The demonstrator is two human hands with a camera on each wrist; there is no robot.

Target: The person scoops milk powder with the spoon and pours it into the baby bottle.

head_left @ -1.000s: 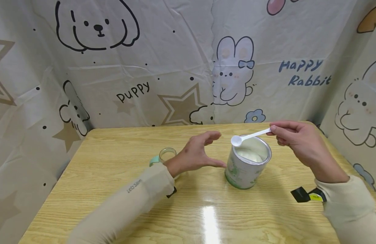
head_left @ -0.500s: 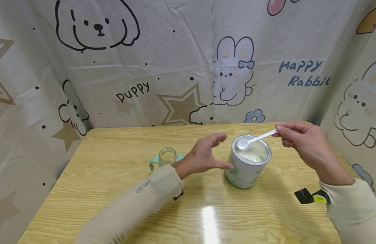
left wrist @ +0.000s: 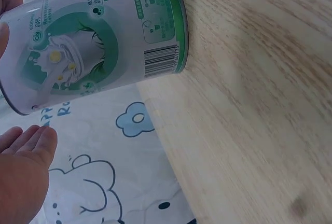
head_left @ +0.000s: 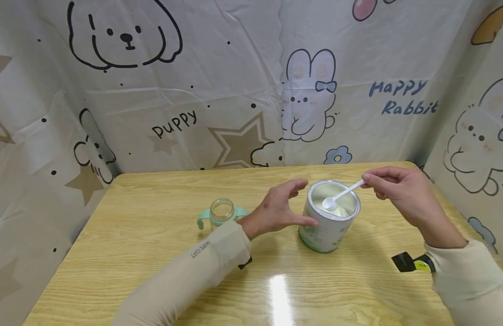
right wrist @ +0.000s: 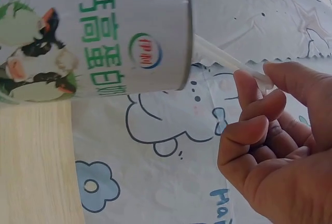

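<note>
My right hand (head_left: 402, 194) pinches the end of a white measuring scoop's handle (right wrist: 228, 60). The bowl of the scoop (head_left: 330, 203) dips inside the mouth of an open milk powder tin (head_left: 325, 233), close over the pale powder (head_left: 342, 211). Upright on the table, the tin is white with green print, a cow picture and a barcode (left wrist: 161, 60). My left hand (head_left: 278, 206) is spread with thumb and fingers apart at the tin's left side, the thumb overlapping the tin in the head view. In the left wrist view, its fingers (left wrist: 31, 146) are straight and apart from the tin.
Left of the tin stands an open clear baby bottle (head_left: 223, 210) with mint-green handles, partly hidden behind my left sleeve (head_left: 202, 260). The wooden table (head_left: 153, 199) ends at a cartoon-printed cloth (head_left: 235, 90) behind and at both sides.
The scoop has gone from above the tin's rim down into its mouth. My left hand has moved right, closer to the tin, uncovering more of the baby bottle.
</note>
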